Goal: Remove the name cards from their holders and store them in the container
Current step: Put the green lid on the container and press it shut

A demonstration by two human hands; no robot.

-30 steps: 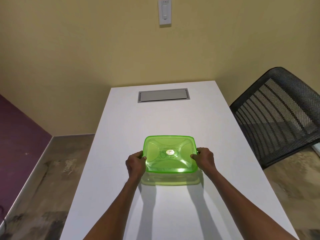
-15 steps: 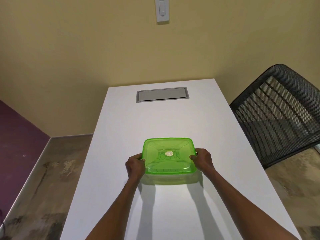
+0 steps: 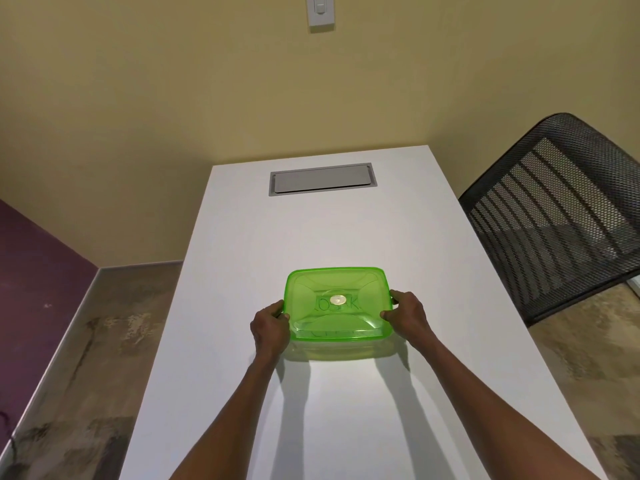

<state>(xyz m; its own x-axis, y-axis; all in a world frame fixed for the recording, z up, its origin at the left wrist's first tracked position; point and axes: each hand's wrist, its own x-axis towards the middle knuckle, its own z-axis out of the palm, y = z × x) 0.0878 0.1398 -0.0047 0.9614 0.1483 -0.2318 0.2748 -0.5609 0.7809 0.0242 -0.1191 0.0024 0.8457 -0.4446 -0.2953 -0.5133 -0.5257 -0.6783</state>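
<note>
A translucent green lid (image 3: 337, 303) lies flat on a clear container (image 3: 341, 351) in the middle of the white table (image 3: 346, 427). Faint lettering of name cards shows through the lid. A small round sticker sits at the lid's centre. My left hand (image 3: 270, 329) grips the left edge of the lid and container. My right hand (image 3: 407, 315) grips the right edge. No card holders are in view.
A grey cable hatch (image 3: 322, 178) is set into the table's far end. A black mesh chair (image 3: 561, 216) stands at the right side of the table. A light switch (image 3: 321, 10) is on the yellow wall beyond.
The green lid has come down from a raised, tilted position onto the container and now sits flat. Both hands stayed at its sides.
</note>
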